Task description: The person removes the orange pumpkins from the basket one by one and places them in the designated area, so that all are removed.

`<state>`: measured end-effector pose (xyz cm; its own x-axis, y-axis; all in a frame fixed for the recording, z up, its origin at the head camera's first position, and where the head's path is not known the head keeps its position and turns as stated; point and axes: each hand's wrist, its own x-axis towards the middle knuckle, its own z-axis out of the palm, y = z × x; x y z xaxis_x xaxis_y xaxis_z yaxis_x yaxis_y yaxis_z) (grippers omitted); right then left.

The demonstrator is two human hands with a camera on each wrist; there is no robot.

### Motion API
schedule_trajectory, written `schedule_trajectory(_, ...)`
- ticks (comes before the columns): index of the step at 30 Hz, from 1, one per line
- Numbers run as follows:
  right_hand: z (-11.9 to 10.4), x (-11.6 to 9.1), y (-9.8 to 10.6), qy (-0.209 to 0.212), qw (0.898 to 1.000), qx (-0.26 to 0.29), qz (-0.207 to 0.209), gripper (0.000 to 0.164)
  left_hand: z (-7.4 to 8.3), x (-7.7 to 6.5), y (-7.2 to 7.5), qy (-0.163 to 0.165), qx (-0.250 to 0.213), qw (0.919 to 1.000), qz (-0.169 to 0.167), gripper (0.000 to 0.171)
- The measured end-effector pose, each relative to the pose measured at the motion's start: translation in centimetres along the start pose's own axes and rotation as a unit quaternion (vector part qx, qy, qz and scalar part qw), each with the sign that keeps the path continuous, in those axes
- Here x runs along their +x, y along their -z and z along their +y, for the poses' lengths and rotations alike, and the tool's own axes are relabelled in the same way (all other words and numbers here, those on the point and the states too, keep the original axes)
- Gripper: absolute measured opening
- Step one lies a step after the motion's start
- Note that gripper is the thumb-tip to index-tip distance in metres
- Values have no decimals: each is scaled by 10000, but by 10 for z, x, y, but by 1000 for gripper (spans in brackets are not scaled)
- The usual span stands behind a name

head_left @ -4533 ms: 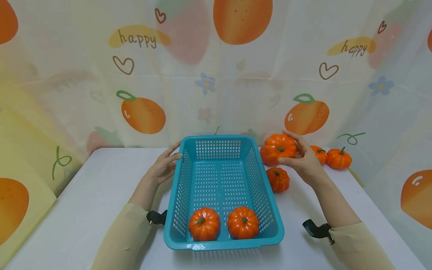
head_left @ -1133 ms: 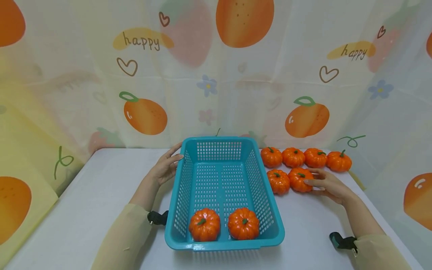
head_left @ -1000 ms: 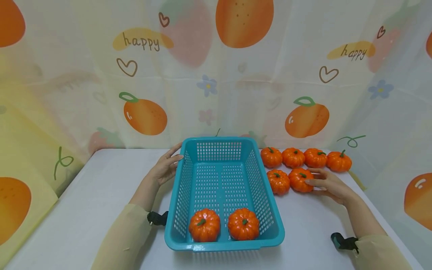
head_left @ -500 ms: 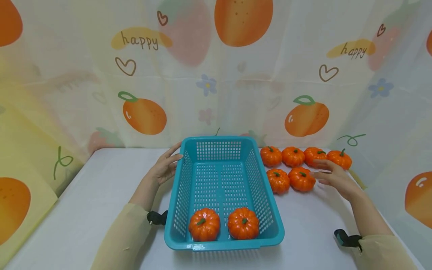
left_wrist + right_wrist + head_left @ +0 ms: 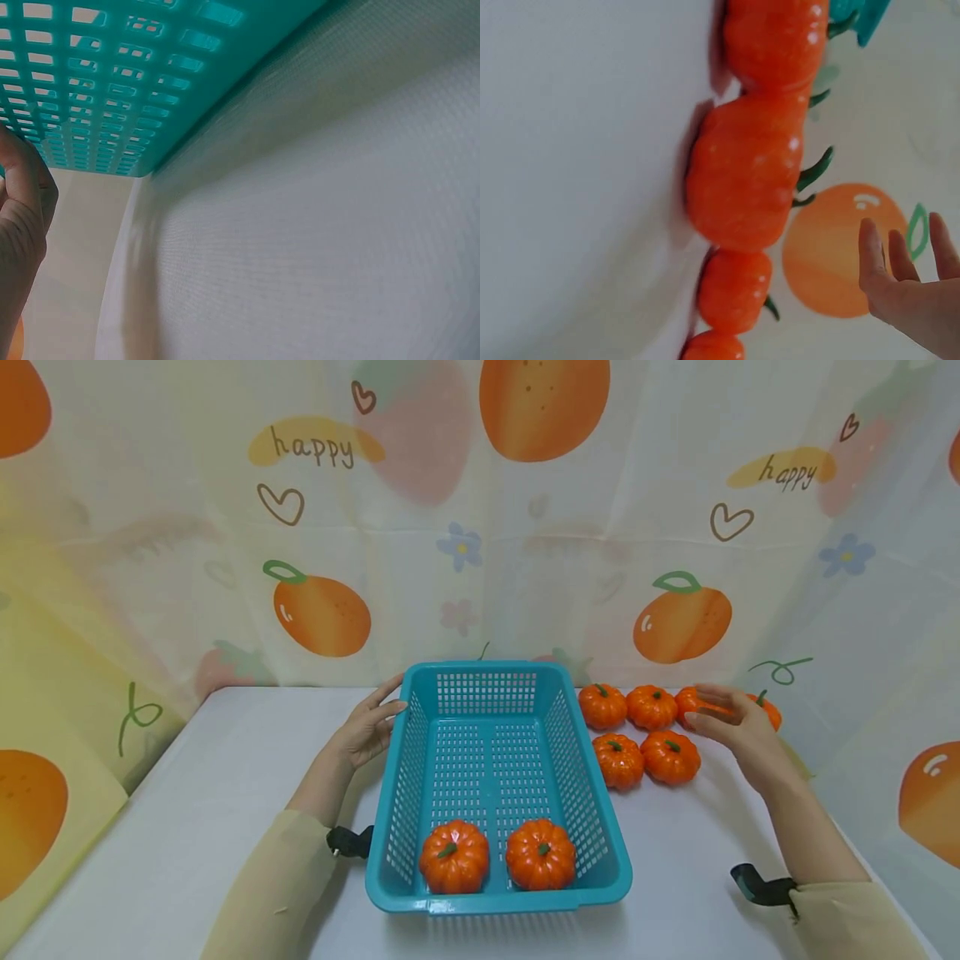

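Note:
A blue perforated plastic basket [image 5: 487, 906] stands on the white table. Inside, at its near end, sit an orange toy pumpkin [image 5: 454, 858] and a second pumpkin [image 5: 542, 856] side by side. My left hand [image 5: 365, 731] holds the basket's far left rim; part of its fingers is hidden behind the wall. To the right of the basket, several pumpkins form two rows, with a front-row pumpkin [image 5: 671, 758] standing upright. Over the right end of the back row hovers my right hand [image 5: 742, 731], fingers spread and holding nothing, partly covering the back-row pumpkins [image 5: 690, 702].
The white table [image 5: 225, 827] stretches out on both sides of the basket. A fruit-print curtain [image 5: 480, 560] hangs right behind the table's far edge. Each wrist carries a black camera mount [image 5: 761, 887].
The pumpkin my right hand held earlier now stands in the front row. That hand has let go, risen and moved back towards the rear row. My left hand keeps its place.

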<state>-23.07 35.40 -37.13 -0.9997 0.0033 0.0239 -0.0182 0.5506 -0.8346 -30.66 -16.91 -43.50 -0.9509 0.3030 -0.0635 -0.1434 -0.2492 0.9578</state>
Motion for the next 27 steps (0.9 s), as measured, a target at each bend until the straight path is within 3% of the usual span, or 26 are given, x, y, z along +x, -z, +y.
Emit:
schedule_trajectory(8,-32,-9,-17,502,9983,309,-19,54,1,-1,-1,29,-37,10000,54,62)
schedule_trajectory(21,-82,-15,-66,1425,9816,708,-1052,49,0,0,1,-13,-51,10000,52,64)
schedule_trajectory(27,-91,-18,-86,1431,9735,844,-1573,53,1,0,0,1,17,10000,63,63)
